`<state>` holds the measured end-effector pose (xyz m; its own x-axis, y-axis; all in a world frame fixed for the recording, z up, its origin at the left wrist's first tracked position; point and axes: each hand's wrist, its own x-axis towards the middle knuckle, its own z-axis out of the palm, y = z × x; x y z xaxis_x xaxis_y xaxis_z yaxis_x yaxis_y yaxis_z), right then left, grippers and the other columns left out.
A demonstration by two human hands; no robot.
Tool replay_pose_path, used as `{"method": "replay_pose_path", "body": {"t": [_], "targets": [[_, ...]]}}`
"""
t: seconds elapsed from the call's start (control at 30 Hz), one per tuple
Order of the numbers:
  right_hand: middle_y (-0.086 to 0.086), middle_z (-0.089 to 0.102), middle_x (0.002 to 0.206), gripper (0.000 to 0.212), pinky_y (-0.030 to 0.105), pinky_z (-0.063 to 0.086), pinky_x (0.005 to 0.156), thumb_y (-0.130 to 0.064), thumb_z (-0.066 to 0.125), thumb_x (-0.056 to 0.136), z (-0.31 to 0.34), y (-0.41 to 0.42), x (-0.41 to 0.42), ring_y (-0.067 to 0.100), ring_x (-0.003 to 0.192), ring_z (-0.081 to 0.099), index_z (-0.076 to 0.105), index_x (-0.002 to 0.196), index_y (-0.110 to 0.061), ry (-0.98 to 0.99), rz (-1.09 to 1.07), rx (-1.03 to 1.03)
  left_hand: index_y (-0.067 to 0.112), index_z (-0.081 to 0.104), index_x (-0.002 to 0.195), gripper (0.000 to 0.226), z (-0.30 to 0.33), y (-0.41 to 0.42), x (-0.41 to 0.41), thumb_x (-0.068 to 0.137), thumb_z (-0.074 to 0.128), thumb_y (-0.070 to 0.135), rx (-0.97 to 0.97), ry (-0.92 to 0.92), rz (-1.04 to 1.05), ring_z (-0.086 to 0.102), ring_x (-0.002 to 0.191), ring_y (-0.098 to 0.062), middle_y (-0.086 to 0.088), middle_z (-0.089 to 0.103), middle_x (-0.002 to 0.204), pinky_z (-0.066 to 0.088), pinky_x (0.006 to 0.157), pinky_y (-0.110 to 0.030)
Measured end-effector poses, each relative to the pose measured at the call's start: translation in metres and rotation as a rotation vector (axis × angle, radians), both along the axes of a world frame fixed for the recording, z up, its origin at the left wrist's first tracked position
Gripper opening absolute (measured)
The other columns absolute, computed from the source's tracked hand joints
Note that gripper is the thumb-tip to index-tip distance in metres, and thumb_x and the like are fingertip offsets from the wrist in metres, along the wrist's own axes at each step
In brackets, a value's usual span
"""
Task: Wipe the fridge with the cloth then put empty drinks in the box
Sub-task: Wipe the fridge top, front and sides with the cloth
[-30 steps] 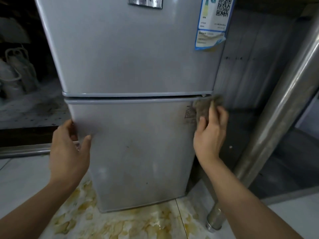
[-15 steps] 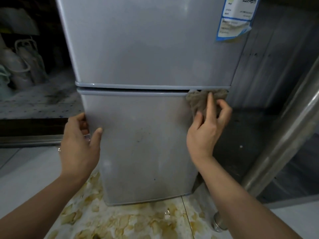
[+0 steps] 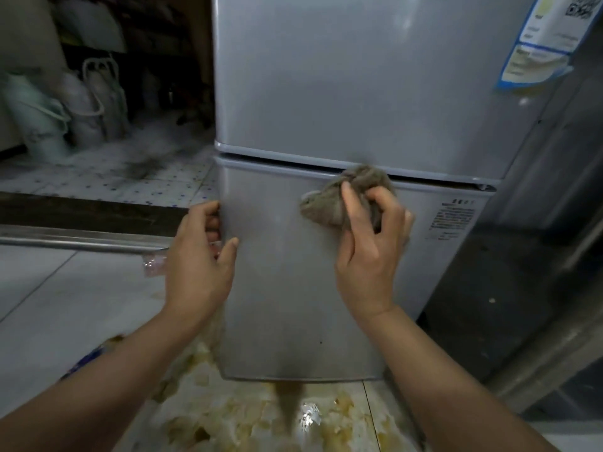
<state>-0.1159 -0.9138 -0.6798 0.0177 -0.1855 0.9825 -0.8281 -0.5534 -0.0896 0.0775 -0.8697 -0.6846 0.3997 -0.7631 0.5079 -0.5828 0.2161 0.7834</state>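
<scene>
My left hand point(image 3: 199, 256) grips the lower door's left edge at centre frame. My right hand point(image 3: 368, 243) clutches the bunched cloth point(image 3: 339, 200) against the fridge point(image 3: 359, 93), just under the door seam; unwiped door lies below.

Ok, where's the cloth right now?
In the head view, the cloth is bunched in the right hand, pressed on the lower fridge door just under the seam between the doors.

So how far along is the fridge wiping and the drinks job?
Nothing looks finished. In hand: the right hand presses the cloth on the fridge's lower door, and the left hand grips its edge. Left: empty drinks; no box in view.
</scene>
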Motion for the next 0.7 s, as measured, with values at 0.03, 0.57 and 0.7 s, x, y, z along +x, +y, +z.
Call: {"method": "replay_pose_path", "body": {"t": [0.03, 0.57, 0.7], "targets": [[0.008, 0.042, 0.121, 0.044, 0.036, 0.036, 0.086, 0.006, 0.055, 0.087, -0.01, 0.002, 0.006, 0.032, 0.094, 0.044, 0.057, 0.125, -0.015, 0.029, -0.025, 0.012, 0.022, 0.047, 0.125, 0.046, -0.001, -0.001, 0.0, 0.084, 0.066, 0.012, -0.003, 0.013, -0.001, 0.057, 0.095, -0.012, -0.001, 0.058, 0.116, 0.051, 0.083, -0.029], [0.0, 0.039, 0.126, 0.041, 0.038, 0.038, 0.078, -0.007, 0.046, 0.091, -0.041, 0.009, 0.048, 0.029, 0.092, 0.039, 0.056, 0.127, -0.022, 0.527, 0.041, 0.046, 0.02, 0.061, 0.106, 0.033, -0.018, 0.007, 0.019, 0.08, 0.065, 0.0, 0.096, 0.076, -0.096, 0.062, 0.081, -0.006, 0.011, 0.062, 0.088, 0.052, 0.084, -0.028], [-0.001, 0.04, 0.122, 0.037, 0.037, 0.037, 0.071, -0.012, 0.047, 0.088, -0.035, 0.016, 0.054, 0.026, 0.087, 0.039, 0.066, 0.118, -0.022, 0.636, 0.063, 0.097, 0.021, 0.064, 0.104, 0.039, -0.024, 0.008, 0.03, 0.078, 0.06, -0.008, 0.15, 0.152, -0.204, 0.066, 0.09, -0.007, 0.008, 0.068, 0.095, 0.054, 0.089, -0.033]]}}
